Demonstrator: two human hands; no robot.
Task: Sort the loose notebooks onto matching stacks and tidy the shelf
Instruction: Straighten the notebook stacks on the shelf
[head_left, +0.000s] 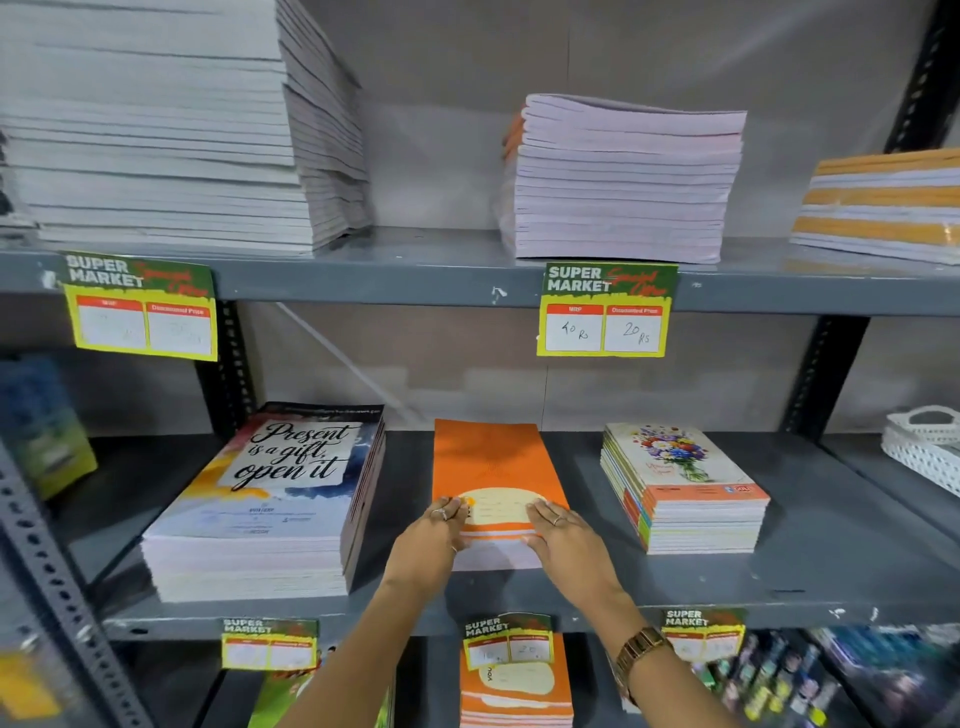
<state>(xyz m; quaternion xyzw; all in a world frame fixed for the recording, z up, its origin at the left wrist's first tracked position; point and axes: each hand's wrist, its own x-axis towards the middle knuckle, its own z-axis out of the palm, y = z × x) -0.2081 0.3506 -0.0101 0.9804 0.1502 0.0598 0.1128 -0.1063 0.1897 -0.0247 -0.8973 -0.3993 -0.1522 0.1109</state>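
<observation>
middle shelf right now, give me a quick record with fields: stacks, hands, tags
left stack: notebooks with the "Present is a gift, open it" cover
centre stack: orange notebooks
right stack: floral-cover notebooks
left hand: open, flat on the centre stack's near left corner
right hand: open, flat on its near right corner
far right: white basket
price tag above: MRP 40 Rs, discounted 20 Rs
shelf: grey metal
</observation>
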